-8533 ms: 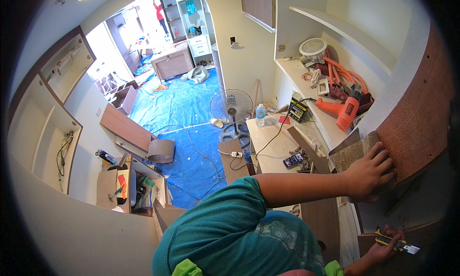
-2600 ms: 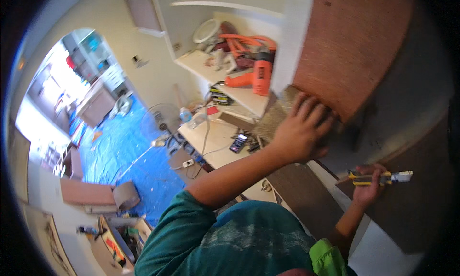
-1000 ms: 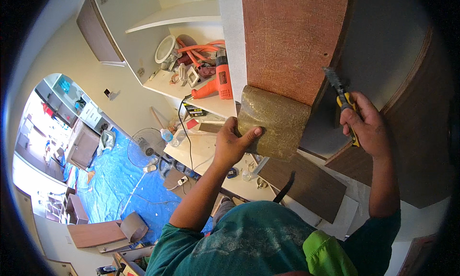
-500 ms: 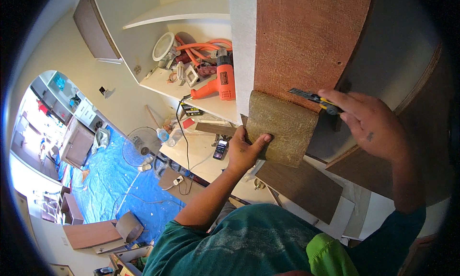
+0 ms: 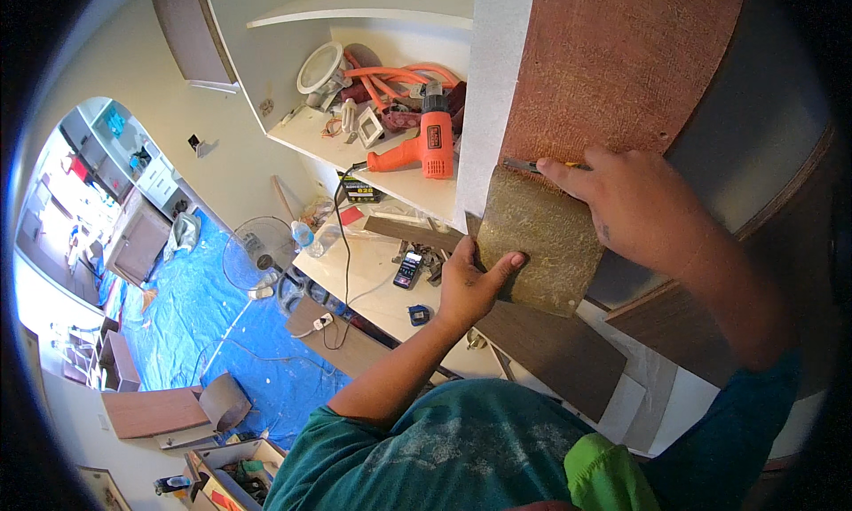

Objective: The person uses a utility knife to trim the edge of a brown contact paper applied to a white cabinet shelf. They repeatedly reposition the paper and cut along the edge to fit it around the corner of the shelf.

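A reddish-brown curved panel [image 5: 612, 76] rises in front of me, its surface rough and bare. From its lower part a flap of olive-brown sheet [image 5: 546, 245] hangs loose, its back side toward me. My left hand [image 5: 473, 285] grips the flap's left edge, thumb on top and fingers behind it. In my closed right hand [image 5: 635, 200] is a utility knife [image 5: 524, 165]; its blade points left and lies along the line where flap and panel meet. Most of the knife's handle is hidden by my fingers.
Left of the panel, an orange heat gun [image 5: 430, 142] sits on a white shelf [image 5: 355, 165] beside orange hose and lamp parts. Below lie a phone [image 5: 408, 269], a blue tape measure [image 5: 419, 315] and a black cable [image 5: 342, 253]. A fan [image 5: 262, 249] stands over blue sheeting [image 5: 266, 369]. Brown boards [image 5: 559, 347] lean below the flap.
My right hand has moved left and in toward the panel, bringing the knife blade to the flap's upper edge. My left hand still holds the flap. The view has shifted slightly.
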`<state>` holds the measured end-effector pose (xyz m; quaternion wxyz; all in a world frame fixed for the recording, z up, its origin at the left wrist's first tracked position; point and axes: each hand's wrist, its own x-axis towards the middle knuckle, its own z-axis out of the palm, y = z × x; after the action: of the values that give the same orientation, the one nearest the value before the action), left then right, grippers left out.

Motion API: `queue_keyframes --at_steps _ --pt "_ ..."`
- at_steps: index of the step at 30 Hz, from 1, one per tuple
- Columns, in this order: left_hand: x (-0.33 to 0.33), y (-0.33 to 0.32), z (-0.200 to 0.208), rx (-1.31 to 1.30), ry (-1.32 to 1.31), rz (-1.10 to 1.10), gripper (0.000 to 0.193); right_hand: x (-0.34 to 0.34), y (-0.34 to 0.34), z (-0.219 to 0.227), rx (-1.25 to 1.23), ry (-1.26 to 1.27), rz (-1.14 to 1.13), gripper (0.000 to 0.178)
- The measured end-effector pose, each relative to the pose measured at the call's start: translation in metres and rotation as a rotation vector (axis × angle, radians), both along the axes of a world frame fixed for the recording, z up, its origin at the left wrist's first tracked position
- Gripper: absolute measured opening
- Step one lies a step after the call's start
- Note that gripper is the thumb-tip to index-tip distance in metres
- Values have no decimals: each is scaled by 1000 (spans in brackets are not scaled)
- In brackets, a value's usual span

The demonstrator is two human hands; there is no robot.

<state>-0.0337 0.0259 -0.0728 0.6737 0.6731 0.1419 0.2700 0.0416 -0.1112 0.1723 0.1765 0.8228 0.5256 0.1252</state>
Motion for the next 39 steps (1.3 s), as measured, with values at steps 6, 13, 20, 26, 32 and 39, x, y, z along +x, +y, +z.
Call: queue_keyframes --at_steps 6,13,20,26,32,39 --pt "-2 -12 5 0 -17 47 47 7 7 -4 -2 -10 35 48" --pt "3 -17 -10 4 -60 69 46 5 17 -11 -67 1 -11 65" --pt "3 -24 -11 -53 -28 54 47 9 -4 -1 -87 8 -5 58" --pt "-7 -25 -6 -64 46 94 47 16 -36 11 -93 19 55 51" --pt "12 -35 -16 -73 -53 53 50 -15 -64 63 -275 7 -197 54" --pt "7 -30 -21 -111 -66 101 51 4 -12 13 36 75 82 54"
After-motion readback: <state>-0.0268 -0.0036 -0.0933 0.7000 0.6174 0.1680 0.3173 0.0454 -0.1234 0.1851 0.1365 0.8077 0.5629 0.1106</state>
